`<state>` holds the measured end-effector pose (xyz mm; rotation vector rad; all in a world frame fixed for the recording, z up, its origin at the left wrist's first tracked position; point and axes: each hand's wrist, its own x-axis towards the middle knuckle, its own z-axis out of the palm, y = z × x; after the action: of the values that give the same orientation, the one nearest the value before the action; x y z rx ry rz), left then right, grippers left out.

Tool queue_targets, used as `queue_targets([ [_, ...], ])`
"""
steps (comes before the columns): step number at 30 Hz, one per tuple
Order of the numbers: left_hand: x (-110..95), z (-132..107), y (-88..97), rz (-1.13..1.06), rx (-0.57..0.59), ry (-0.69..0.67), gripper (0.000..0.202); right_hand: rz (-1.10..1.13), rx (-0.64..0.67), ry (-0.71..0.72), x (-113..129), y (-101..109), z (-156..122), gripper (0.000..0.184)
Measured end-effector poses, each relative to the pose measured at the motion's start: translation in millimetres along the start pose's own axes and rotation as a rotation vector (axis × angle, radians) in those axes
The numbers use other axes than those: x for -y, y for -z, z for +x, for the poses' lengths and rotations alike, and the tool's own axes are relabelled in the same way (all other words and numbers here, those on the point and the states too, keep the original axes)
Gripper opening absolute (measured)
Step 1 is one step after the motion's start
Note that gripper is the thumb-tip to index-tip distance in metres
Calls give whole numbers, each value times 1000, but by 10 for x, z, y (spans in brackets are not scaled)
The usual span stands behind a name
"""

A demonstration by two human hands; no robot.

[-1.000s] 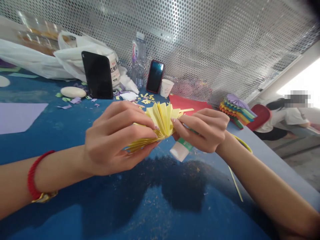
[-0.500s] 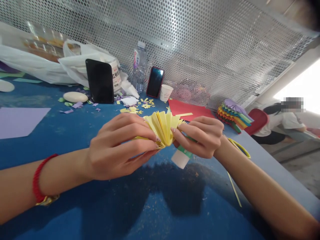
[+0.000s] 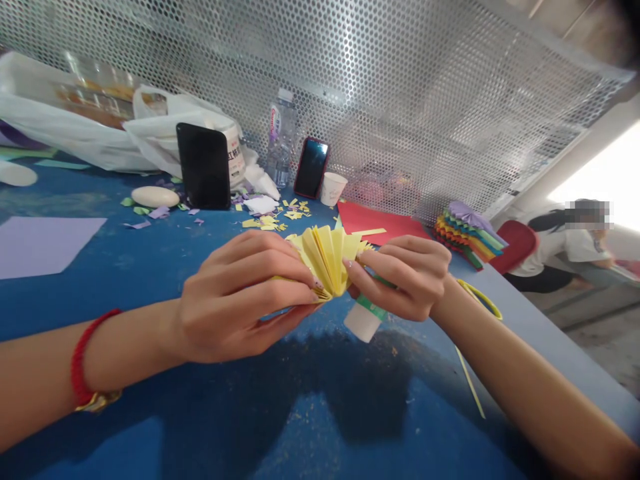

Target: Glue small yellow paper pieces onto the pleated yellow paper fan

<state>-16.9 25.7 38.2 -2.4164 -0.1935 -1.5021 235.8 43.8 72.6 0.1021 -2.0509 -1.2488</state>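
Observation:
A pleated yellow paper fan (image 3: 327,257) is spread between my two hands above the blue table. My left hand (image 3: 250,293) pinches its folds together at the lower left, fingers closed on the paper. On the other side, my right hand (image 3: 405,277) grips the fan's right edge between thumb and forefinger. Below the right hand shows a glue stick (image 3: 363,321) with a white end and a green label. Part of it is covered by the hand, and I cannot tell whether it lies on the table or touches the palm.
Red paper (image 3: 395,223) and yellow scraps (image 3: 265,222) lie behind the fan. Farther back stand a black phone (image 3: 204,167), a second phone (image 3: 311,168), a bottle (image 3: 281,140) and a paper cup (image 3: 333,189). Rainbow folded papers (image 3: 467,230) and yellow-handled scissors (image 3: 480,299) are at right; a person sits beyond.
The whole view has shifted slightly, with things appearing a little lower and to the right. Both hands keep the same grip on the fan.

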Motion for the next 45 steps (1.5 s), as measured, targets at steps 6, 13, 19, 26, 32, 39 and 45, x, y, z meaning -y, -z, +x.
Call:
queue_targets([
  [6,-3,-6,6,-24,-9,16,20,-4,1,-2,2,-3,-14,11],
  [13,39,-35,-32,-99,-118,58,41,-26,15,2,-18,26,-11,9],
  [19,61,-147,-82,-176,-185,343,71,-48,-23,34,-39,19,1,9],
  [26,79,-1,-120,-644,13,975,64,-65,-28,5,-42,7,29,14],
  [32,135,-85,-170,-791,253,1001,22,121,73,3,-59,69,79,37],
  [39,101,-212,-144,-501,532,303,37,191,162,-662,-125,161,202,31],
  [45,-6,-106,-71,-554,565,208,64,467,536,-1142,-162,-103,-137,28],
])
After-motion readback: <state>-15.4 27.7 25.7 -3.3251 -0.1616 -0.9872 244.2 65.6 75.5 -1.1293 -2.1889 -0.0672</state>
